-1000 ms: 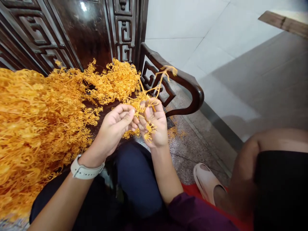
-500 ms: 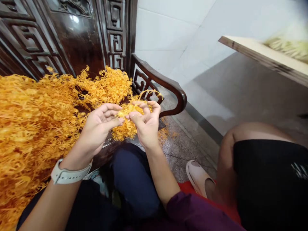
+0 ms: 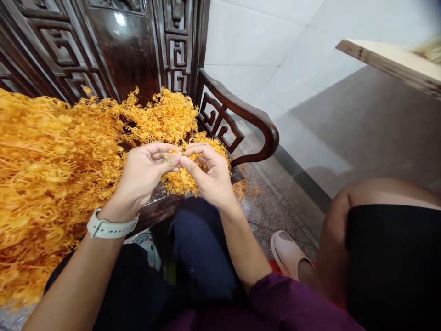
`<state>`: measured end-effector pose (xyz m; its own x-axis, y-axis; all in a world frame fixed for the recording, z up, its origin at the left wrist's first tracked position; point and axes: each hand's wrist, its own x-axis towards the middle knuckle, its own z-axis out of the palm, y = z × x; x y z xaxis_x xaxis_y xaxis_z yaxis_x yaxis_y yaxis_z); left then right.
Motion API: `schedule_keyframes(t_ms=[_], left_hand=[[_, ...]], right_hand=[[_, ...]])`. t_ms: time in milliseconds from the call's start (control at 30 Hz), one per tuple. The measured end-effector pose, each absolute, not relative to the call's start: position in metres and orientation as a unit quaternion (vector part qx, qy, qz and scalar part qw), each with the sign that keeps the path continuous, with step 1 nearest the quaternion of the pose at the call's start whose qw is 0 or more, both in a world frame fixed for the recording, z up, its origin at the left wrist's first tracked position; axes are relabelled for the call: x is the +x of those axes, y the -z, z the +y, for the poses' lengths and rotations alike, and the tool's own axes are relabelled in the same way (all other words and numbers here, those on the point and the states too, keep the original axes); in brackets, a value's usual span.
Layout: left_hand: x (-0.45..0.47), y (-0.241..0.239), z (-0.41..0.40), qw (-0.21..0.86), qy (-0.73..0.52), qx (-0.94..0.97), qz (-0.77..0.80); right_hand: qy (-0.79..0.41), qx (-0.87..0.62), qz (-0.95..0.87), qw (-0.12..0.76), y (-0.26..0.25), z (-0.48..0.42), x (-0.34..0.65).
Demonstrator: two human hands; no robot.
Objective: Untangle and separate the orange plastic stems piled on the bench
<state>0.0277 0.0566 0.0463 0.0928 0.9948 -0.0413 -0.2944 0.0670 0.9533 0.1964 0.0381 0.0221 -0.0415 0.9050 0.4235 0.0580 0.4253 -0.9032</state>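
Observation:
My left hand point(image 3: 143, 172), with a pale watch band on its wrist, pinches thumb and fingers together above the bench seat. Facing it, my right hand point(image 3: 212, 174) is closed in a pinch too, and the fingertips of both meet. Thin strands of a yellow-orange sprig point(image 3: 186, 144), plastic-looking, show at the fingertips; the rest of the piece is mostly hidden. Beneath and behind the hands lies a small heap of the same sprigs point(image 3: 182, 183). A far larger pile of sprigs point(image 3: 58, 156) spreads along the bench to the left.
The dark carved wooden bench has a curved armrest point(image 3: 255, 120) just right of my hands. Loose orange bits point(image 3: 245, 189) lie on the floor. A board edge point(image 3: 389, 66) juts in at upper right. Another person's knee point(image 3: 375, 195) and sandal point(image 3: 287, 253) are close on the right.
My hands have come together, fingertips now touching. The curved strand that stuck up above my right hand no longer shows there. The view has shifted slightly.

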Motion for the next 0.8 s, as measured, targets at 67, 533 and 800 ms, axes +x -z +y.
schedule_keyframes(t_ms=[67, 533, 800], left_hand=[[0.024, -0.047, 0.057, 0.619, -0.519, 0.409, 0.425], [0.027, -0.046, 0.053, 0.704, -0.458, 0.389, 0.378], [0.032, -0.032, 0.055, 0.795, -0.386, 0.360, 0.298]], right_hand=[[-0.362, -0.376, -0.668, 0.530, -0.027, 0.042, 0.204], [-0.235, -0.281, -0.836, 0.408, -0.035, 0.047, 0.225], [-0.395, -0.224, -0.756, 0.471, -0.011, 0.062, 0.241]])
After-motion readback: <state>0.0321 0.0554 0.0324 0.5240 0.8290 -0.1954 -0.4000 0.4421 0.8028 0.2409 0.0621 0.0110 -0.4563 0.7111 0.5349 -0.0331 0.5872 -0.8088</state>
